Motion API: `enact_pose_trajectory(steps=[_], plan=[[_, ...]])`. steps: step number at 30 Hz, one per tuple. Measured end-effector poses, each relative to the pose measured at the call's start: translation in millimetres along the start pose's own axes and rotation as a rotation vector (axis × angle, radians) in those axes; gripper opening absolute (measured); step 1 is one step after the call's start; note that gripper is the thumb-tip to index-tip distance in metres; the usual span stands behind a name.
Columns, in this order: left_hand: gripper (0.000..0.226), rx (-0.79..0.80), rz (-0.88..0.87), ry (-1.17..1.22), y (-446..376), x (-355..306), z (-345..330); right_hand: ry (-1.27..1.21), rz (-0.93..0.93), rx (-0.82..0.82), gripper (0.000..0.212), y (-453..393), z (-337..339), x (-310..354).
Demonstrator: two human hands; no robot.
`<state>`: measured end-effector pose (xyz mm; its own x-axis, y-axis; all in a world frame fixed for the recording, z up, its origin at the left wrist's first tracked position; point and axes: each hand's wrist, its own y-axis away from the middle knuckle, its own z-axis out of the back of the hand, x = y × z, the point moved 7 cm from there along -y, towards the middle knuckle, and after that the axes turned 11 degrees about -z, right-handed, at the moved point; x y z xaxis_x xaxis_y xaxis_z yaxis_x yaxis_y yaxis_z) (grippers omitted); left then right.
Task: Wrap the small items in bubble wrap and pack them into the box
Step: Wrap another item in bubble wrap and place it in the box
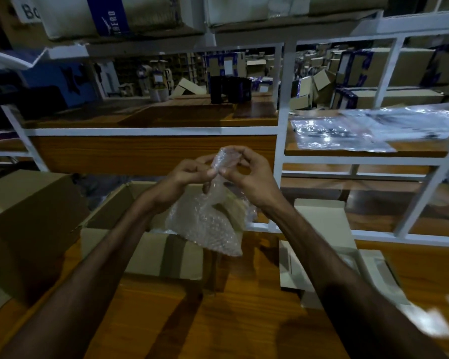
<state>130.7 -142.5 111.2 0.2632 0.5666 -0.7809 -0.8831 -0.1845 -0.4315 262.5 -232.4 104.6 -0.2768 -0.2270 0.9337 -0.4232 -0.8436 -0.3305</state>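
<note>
A sheet of clear bubble wrap point(208, 218) hangs in the air above an open cardboard box point(151, 252) on the wooden table. My left hand point(189, 174) pinches the wrap's bunched top edge from the left. My right hand point(246, 174) pinches the same top edge from the right, fingers curled over it. The two hands almost touch. The loose lower part of the wrap drapes down over the box's opening. I cannot tell if anything is inside the wrap.
A closed brown carton point(29, 218) stands at the left. A flat white box point(322, 244) lies to the right on the table point(218, 320). White shelf frames point(280, 141) rise behind, with clear plastic bags point(347, 133) on a right shelf.
</note>
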Motion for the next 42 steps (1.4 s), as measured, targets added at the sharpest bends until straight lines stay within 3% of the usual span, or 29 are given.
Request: enact_pose_trajectory(steps=[5,9,15,21,25,29,35,39,42], plan=[[0.040,-0.053,0.008,0.035,-15,-15,-28,-0.040,-0.009,0.060,0.039,18,27,2],[0.036,-0.124,0.016,-0.014,-17,-16,-42,-0.054,-0.076,0.061,0.021,35,55,-9],[0.032,-0.158,0.083,-0.135,-8,-11,-65,-0.017,-0.182,0.060,0.029,58,99,-35],[0.040,-0.225,0.178,-0.196,15,-5,-97,0.011,-0.304,0.122,0.018,87,126,-74],[0.040,-0.252,0.282,-0.109,35,4,-117,0.060,-0.311,0.095,0.012,112,138,-86],[0.037,-0.249,0.279,0.006,49,9,-130,0.120,-0.324,0.045,0.012,136,146,-85],[0.056,0.146,0.316,-0.011,75,21,-147,0.206,-0.366,-0.057,0.007,169,156,-78],[0.028,0.308,0.386,0.011,109,33,-153,0.231,-0.467,-0.154,0.009,197,162,-90],[0.043,0.340,0.433,-0.037,133,44,-154,0.320,-0.530,-0.184,0.016,222,165,-106]])
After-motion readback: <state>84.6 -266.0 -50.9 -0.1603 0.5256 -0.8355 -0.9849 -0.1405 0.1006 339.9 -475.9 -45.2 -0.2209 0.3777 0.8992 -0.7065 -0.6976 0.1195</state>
